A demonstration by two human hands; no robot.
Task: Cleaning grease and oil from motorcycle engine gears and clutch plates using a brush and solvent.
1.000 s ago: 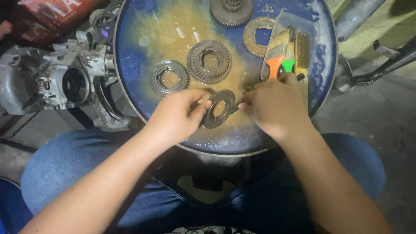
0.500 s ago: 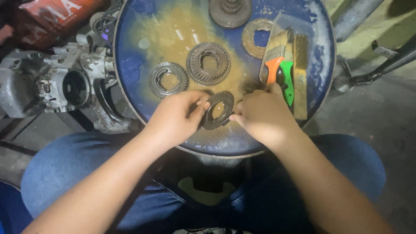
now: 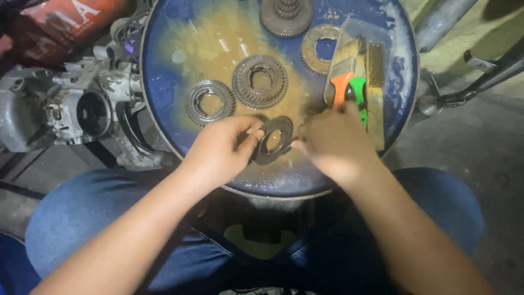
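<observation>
Both my hands pinch one dark toothed metal gear ring (image 3: pixel 274 140) over the near edge of the round blue drum lid (image 3: pixel 164 98).

My left hand (image 3: pixel 221 150) is curled narrow, thumb and fingertips clamped on the ring's left rim; my right hand (image 3: pixel 333 139) grips its right rim, knuckles up, fingers folded under. The ring stands tilted between them. Both forearms reach in from my lap, converging. Just beyond my right hand lie an orange-handled paintbrush (image 3: pixel 343 82) and a green-handled brush (image 3: pixel 358 95).
</observation>
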